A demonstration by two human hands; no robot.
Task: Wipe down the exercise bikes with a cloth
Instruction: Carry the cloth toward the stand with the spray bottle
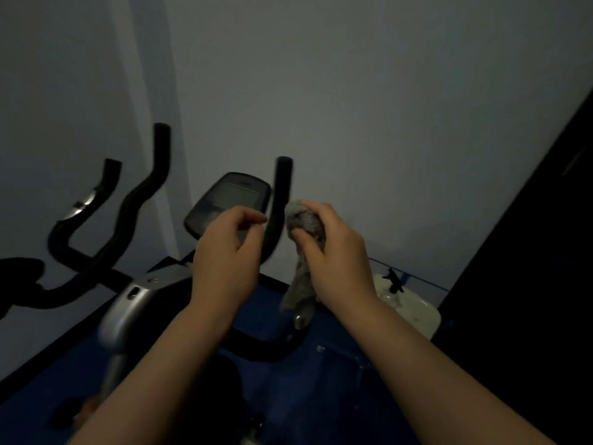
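An exercise bike stands right in front of me, with a dark console (229, 203), a silver stem (128, 313) and black foam handlebars. My right hand (333, 252) is shut on a bunched grey cloth (303, 220), whose tail hangs down below the fist. The cloth sits just right of the bike's upright right handlebar (279, 203). My left hand (224, 255) hovers in front of the console, left of that handlebar, fingers curled loosely with nothing in them.
A second bike's black handlebars (106, 232) rise at the left. A pale wall fills the back. A blue mat (321, 380) covers the floor. A whitish object (407, 306) lies at the right by a dark panel (529, 252).
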